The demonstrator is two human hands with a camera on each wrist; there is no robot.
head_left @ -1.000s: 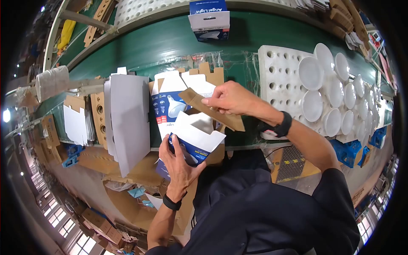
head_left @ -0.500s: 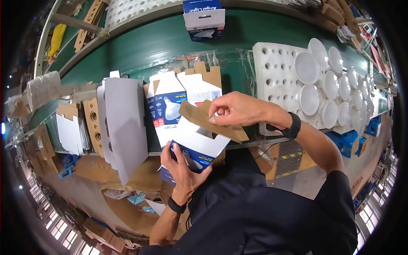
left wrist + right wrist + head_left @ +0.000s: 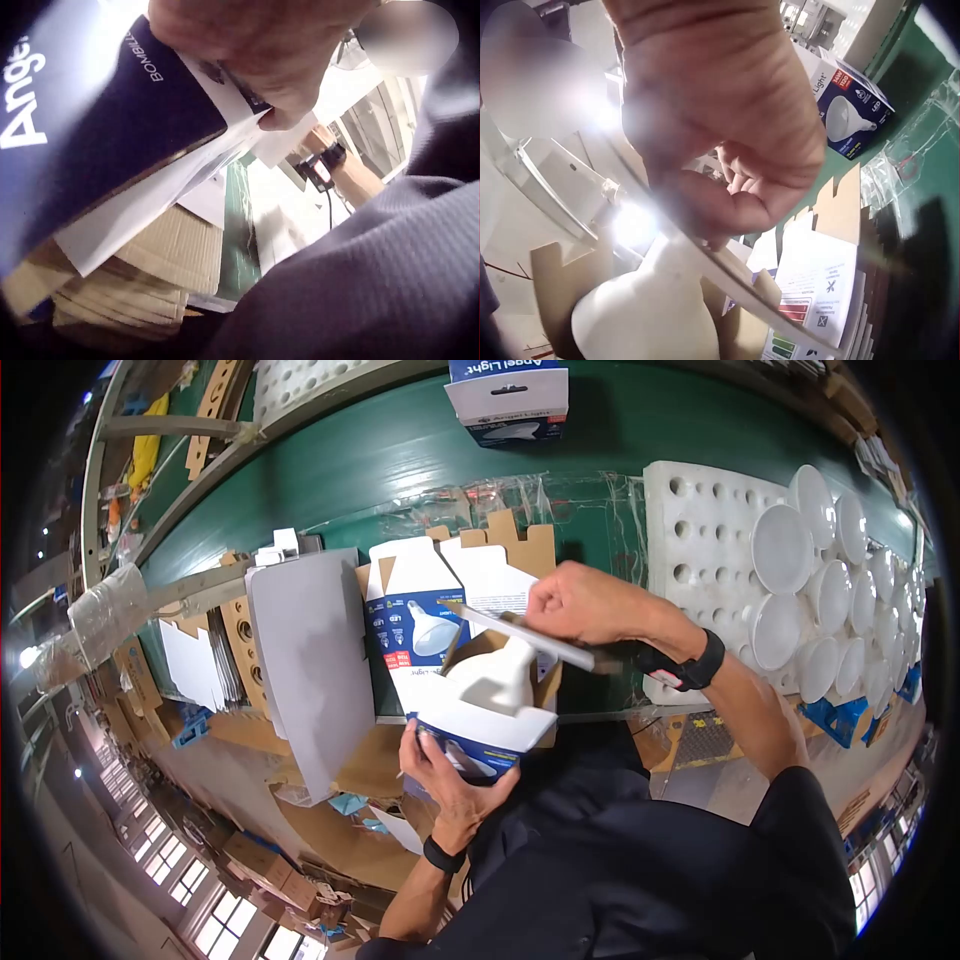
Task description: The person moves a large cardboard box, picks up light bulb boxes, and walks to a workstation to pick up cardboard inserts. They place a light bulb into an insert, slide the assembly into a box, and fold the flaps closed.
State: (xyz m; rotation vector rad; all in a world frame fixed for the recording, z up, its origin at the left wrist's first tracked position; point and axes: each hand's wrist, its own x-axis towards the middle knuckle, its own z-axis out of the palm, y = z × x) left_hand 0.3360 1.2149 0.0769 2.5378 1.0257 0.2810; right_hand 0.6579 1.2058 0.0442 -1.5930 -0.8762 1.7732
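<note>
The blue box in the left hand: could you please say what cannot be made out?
- Head view: the left hand covers the lower front of the blue box.
- Left wrist view: the frame edge cuts off its lettering.
- Right wrist view: the cardboard strip and glare hide part of the bulb.

- I'm looking down at a packing line in a factory hall: a long green conveyor belt [image 3: 400,460] crosses my whole view.
- At its right end, a white foam tray [image 3: 690,530] holds rows of bare light bulbs [image 3: 780,550].
- Along its near edge lie stacks of flat printed boxes [image 3: 405,620] and cardboard inserts [image 3: 232,640].
- One closed box [image 3: 507,400] stands at the far edge.
- Past the near edge I see tall hall windows [image 3: 150,830] and cartons [image 3: 250,855] on the floor.
</note>
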